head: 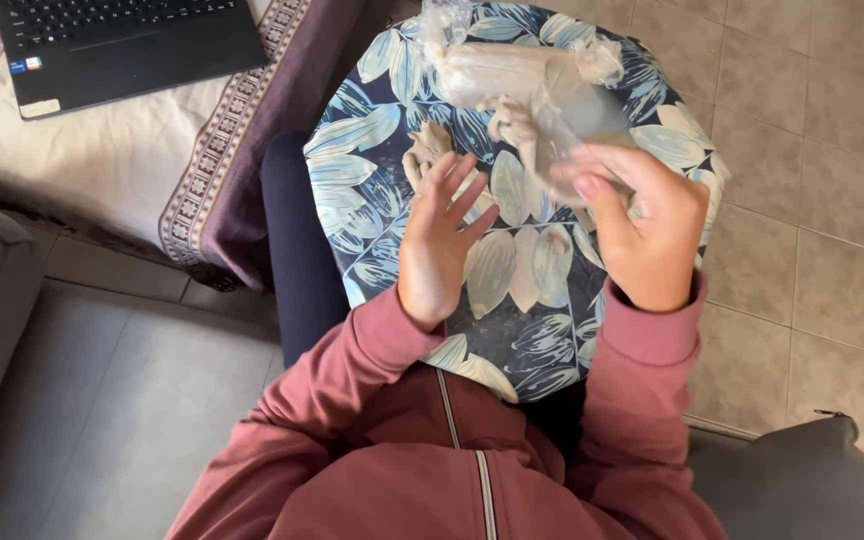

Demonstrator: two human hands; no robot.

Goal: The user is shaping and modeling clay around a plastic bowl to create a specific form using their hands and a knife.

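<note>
Board: a round board (pixel 552 330) covered with a blue cloth of pale leaves lies on the person's lap, so it gives a flat working surface while sitting.
Clay in bag: a grey lump of clay in a clear plastic bag (pixel 537 85) lies at the far edge of the board, out of the way of the middle.
Right hand: the right hand (pixel 642 225) is near the right edge, fingers closed on the loose end of the bag; it seems to pinch the plastic to keep it open or steady.
Left hand: the left hand (pixel 442 235) lies flat with fingers spread apart, holding nothing, pressed near the middle of the board.
Small clay piece: a small piece of clay (pixel 425 148) lies just beyond the left fingertips, toward the left edge.
Laptop: a dark laptop (pixel 122 45) rests on the bed, well apart from the board.
</note>
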